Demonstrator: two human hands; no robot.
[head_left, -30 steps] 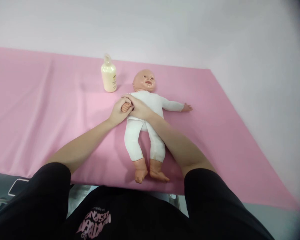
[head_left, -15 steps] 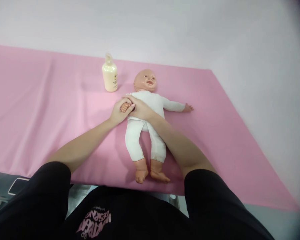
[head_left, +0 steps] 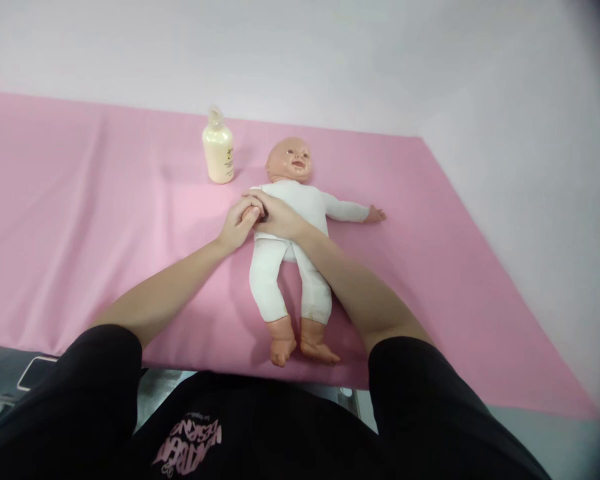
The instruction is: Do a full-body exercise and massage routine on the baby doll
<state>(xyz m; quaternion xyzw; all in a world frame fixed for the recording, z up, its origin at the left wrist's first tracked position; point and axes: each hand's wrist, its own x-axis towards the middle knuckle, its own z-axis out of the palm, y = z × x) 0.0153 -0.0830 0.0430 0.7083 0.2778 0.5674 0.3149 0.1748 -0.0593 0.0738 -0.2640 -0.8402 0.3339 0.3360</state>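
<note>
A baby doll in a white top and trousers lies on its back, its head toward the wall and its bare feet toward me. My left hand is closed around the doll's hand on the left side, with my thumb laid over the doll's fingers. Beside it, my right hand wraps the same doll arm near the wrist; its fingers are partly hidden behind that arm. The doll's other arm stretches out to the right.
A pump bottle of pale yellow lotion stands left of the doll's head. Pink sheeting covers the table, with a white wall behind it. At the lower left, a dark phone-like object lies below the table edge.
My left thumb has moved left and over the doll's fingers, which showed more before. My right hand keeps nearly the same place on the arm.
</note>
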